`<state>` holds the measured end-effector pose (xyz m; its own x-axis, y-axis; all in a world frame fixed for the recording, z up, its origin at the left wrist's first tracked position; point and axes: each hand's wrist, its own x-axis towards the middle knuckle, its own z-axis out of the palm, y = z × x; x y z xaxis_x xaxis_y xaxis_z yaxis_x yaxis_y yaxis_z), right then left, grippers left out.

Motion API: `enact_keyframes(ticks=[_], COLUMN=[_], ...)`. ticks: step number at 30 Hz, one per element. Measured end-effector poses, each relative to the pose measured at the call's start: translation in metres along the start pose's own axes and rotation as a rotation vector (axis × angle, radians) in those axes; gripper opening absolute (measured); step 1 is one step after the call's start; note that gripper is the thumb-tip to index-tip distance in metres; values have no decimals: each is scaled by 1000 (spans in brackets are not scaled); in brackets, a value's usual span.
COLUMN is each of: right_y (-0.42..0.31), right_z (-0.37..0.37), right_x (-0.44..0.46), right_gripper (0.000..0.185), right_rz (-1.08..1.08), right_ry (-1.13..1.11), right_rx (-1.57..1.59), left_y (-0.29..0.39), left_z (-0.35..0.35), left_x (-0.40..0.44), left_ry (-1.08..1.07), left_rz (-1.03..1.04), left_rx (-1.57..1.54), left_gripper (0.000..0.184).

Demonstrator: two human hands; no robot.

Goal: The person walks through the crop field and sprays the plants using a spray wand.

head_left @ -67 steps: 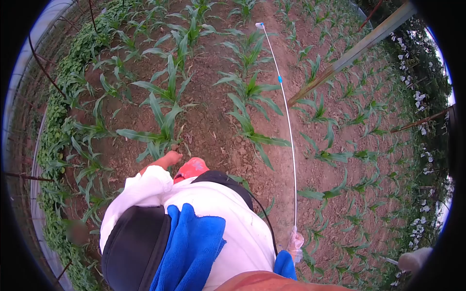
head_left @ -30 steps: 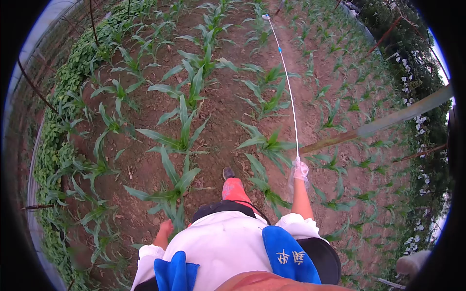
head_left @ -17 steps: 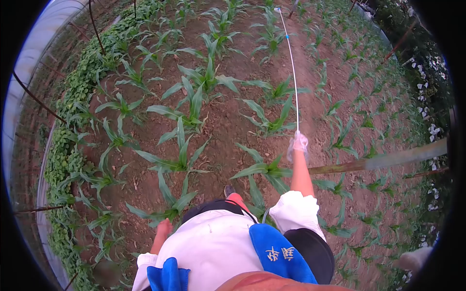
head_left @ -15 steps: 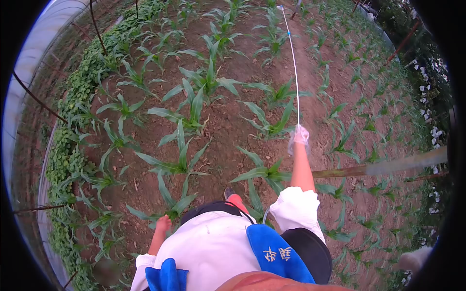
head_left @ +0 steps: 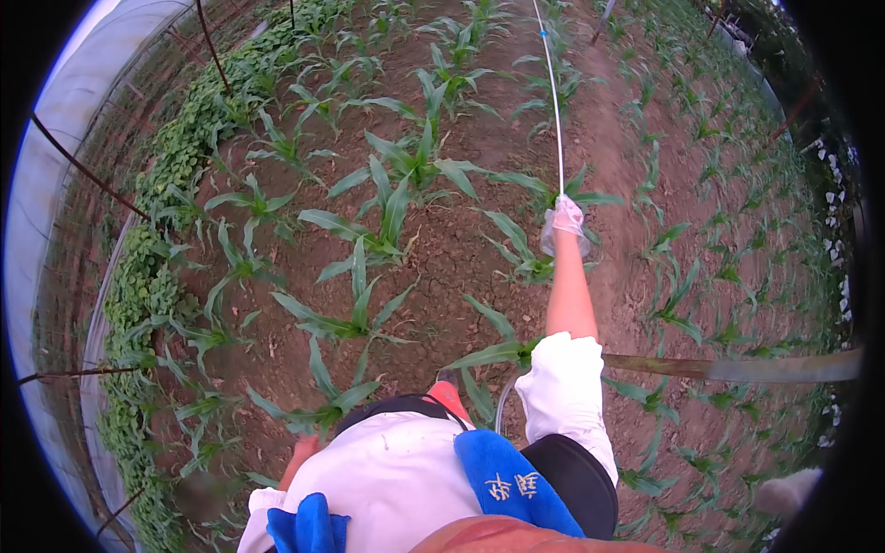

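My right hand (head_left: 566,217), in a thin clear plastic glove, is closed around the near end of a long thin white spray wand (head_left: 557,111). A blue ring (head_left: 543,33) sits on the wand near the top of the view, and the far tip lies out of frame. The arm is stretched forward above a row of young corn plants (head_left: 525,244). My left hand (head_left: 306,447) hangs low beside my body, near a corn plant (head_left: 327,410); its fingers are too unclear to read. A clear hose (head_left: 502,401) curves out at my right side.
More corn rows (head_left: 378,230) stand in brown soil (head_left: 442,304). Leafy low plants (head_left: 147,295) edge a plastic greenhouse wall (head_left: 55,212) on the left, with thin metal rods. A long flat pole (head_left: 737,369) extends to my right. A blue towel (head_left: 516,484) hangs over my chest.
My right hand has moved forward with the wand, whose tip has left the top of the view. My left hand has dropped back, partly behind my body. The view has shifted slightly.
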<state>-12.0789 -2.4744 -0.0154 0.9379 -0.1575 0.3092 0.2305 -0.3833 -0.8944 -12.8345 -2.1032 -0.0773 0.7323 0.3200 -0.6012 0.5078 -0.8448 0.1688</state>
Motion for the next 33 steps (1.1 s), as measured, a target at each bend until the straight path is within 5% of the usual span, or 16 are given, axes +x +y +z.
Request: enact_keyframes(ticks=[2,3,8,10,18,20,21,23,26,28,30,33], right_y=[-45,-17,-48,-80,-92,-66,-81,-53,-49,-66,-92,-77], right_z=[14,33,58,54,47,44,33,25,-2,-30,-55,-81], right_x=[-5,6,12,6,-13,-26,-42,-61,-99,-131,-167,-220], right_gripper=[11,10,9,9,9,9,12,14,18,20,21,19], right_rz=[224,61,117,238,393,196,336,287,221,195,454,214], right_ry=[-17,-6,-64,-102,-159,-164,-140,-117,-110,-131,-179,-129], right_rx=[125,5,103,252,510,320,457,388,287,243,398,290], left_y=[-12,-15,-18,57,84,71,65,64,34,54,53,37], left_z=[17,24,34,-41,-65,-51,-48,-38,7,-22,-26,-13], left_x=[-3,0,10,10,9,11,11,12,30,20,19,19], left_ry=[-3,43,243,37,57,47,7,-21,-48,-65,-62,-65], left_rz=[-48,-51,-64,-628,-643,-667,-626,-570,-551,-571,-542,-477], left_rx=[-102,-181,-489,-1381,-1360,-1390,-1268,-1133,-1394,-1457,-1364,-1357], left_gripper=[21,20,17,15,19,20,21,25,24,22,21,22])
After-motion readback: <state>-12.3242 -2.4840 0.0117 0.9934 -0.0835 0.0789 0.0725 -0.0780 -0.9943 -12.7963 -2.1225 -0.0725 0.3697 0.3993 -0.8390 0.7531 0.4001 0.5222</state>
